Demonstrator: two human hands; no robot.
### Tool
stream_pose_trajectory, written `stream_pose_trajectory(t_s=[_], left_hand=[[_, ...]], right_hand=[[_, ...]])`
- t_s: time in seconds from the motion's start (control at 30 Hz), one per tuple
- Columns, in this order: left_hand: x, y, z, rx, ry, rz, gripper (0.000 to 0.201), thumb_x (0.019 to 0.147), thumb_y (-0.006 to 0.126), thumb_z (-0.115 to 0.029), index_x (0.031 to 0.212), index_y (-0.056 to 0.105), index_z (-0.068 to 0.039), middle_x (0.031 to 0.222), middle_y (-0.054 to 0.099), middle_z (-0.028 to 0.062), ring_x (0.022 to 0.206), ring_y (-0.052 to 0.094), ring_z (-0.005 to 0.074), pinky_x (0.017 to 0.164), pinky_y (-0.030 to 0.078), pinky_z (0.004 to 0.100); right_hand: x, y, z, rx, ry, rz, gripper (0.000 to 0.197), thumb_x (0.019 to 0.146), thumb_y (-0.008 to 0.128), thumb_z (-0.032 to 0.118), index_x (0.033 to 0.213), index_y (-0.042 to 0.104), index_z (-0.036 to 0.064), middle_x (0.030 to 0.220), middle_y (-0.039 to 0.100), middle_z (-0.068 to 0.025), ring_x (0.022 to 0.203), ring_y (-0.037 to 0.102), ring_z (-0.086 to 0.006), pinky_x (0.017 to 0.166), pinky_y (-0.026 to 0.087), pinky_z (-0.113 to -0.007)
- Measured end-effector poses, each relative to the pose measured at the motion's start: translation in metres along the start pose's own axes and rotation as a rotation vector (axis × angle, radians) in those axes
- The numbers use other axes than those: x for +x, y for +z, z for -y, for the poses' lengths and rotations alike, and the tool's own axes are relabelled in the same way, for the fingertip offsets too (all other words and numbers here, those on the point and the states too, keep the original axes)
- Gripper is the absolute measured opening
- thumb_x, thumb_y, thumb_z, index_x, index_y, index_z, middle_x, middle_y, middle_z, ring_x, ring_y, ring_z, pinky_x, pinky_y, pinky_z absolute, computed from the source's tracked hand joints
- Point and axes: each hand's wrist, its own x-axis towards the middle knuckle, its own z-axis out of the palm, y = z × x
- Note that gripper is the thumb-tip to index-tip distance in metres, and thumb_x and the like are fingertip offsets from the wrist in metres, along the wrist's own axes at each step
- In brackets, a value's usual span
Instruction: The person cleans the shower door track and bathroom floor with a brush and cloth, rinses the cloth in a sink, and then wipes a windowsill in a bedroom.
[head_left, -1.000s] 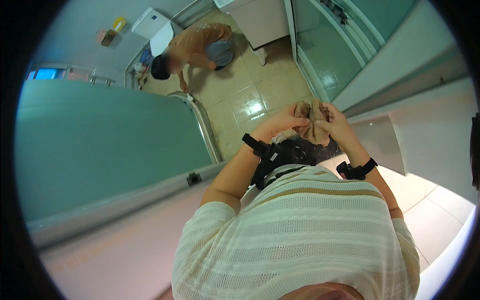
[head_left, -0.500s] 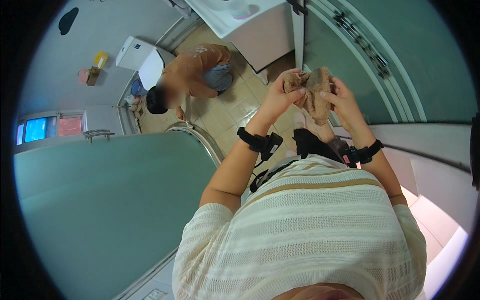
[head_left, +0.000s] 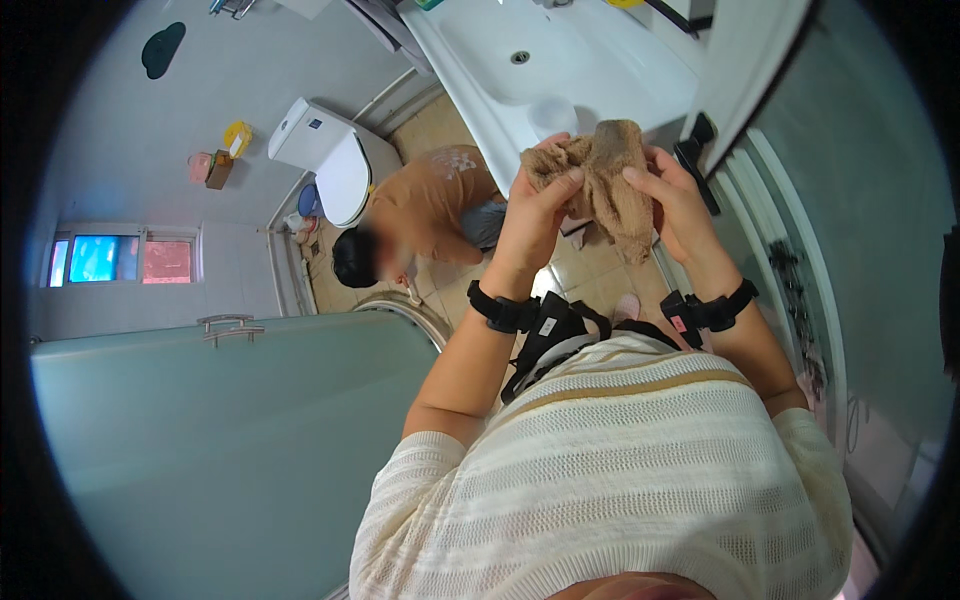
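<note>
A brown fluffy cloth [head_left: 617, 200] with a dark, dirty-looking patch near its top hangs between my hands. My left hand [head_left: 542, 205] grips its left side, thumb on top. On the other side my right hand [head_left: 677, 205] pinches the cloth's right edge between thumb and fingers. Both hands are held up in front of me, near the front edge of a white washbasin [head_left: 480, 60]. A white, round container [head_left: 551, 116] sits on the basin just beyond my left hand. My fingers behind the cloth are partly hidden.
Another person in a brown shirt [head_left: 440, 205] crouches on the tiled floor ahead on the left, beside a white toilet [head_left: 345, 180]. A curved frosted glass panel [head_left: 220, 420] fills the left side. Sliding glass doors [head_left: 800, 200] stand on the right.
I have moved forward into the room, so the basin and its drain now show. The cloth is spread wider between my hands, its lower corner hanging down.
</note>
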Motion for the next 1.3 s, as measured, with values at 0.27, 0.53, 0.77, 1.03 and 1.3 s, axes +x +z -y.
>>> stream_pose_trajectory(t_s=[0.27, 0.53, 0.77, 1.03, 1.3], left_hand=[[0.136, -0.037, -0.058, -0.033, 0.006, 0.067, 0.038, 0.083, 0.052, -0.005, 0.119, 0.042, -0.003, 0.088, 0.06, 0.009, 0.068, 0.059, 0.017, 0.047, 0.045, 0.029], [0.282, -0.104, -0.066, -0.012, -0.088, 0.13, 0.021, 0.085, 0.048, -0.007, 0.104, 0.053, 0.003, 0.094, 0.061, 0.0123, 0.084, 0.06, 0.0247, 0.064, 0.049, 0.0391], [0.372, -0.144, -0.034, -0.12, -0.16, 0.0, 0.027, 0.082, 0.045, 0.003, 0.108, 0.046, 0.003, 0.102, 0.056, 0.0165, 0.09, 0.058, 0.0296, 0.076, 0.051, 0.0437], [0.404, -0.155, -0.024, 0.008, -0.175, -0.14, 0.03, 0.081, 0.045, 0.004, 0.109, 0.04, -0.002, 0.094, 0.054, 0.0146, 0.076, 0.057, 0.0263, 0.062, 0.051, 0.0386], [0.422, -0.169, -0.002, 0.013, -0.207, -0.18, 0.032, 0.078, 0.048, 0.005, 0.109, 0.042, -0.003, 0.097, 0.052, 0.0121, 0.084, 0.057, 0.0241, 0.077, 0.051, 0.0395]], right_hand=[[0.117, 0.038, 0.033, -0.089, -0.11, -0.072, 0.044, 0.083, 0.063, 0.015, 0.119, 0.046, -0.002, 0.103, 0.056, -0.0113, 0.095, 0.057, -0.0192, 0.078, 0.049, -0.032], [0.239, 0.036, 0.047, -0.284, -0.025, -0.004, 0.051, 0.083, 0.061, 0.018, 0.128, 0.043, 0.0016, 0.115, 0.054, -0.0113, 0.107, 0.053, -0.0213, 0.087, 0.046, -0.037], [0.306, 0.02, 0.032, -0.694, 0.2, -0.191, 0.057, 0.085, 0.057, 0.026, 0.135, 0.038, 0.0037, 0.124, 0.05, -0.0114, 0.111, 0.051, -0.0228, 0.091, 0.043, -0.04], [0.378, 0.02, 0.02, -0.871, 0.122, -0.415, 0.057, 0.081, 0.054, 0.02, 0.133, 0.041, 0.0039, 0.131, 0.047, -0.0139, 0.115, 0.049, -0.0257, 0.092, 0.041, -0.038], [0.44, -0.016, -0.034, -1.235, -0.077, -0.29, 0.058, 0.076, 0.048, 0.006, 0.133, 0.039, 0.0019, 0.134, 0.041, -0.0237, 0.127, 0.037, -0.0347, 0.103, 0.033, -0.036]])
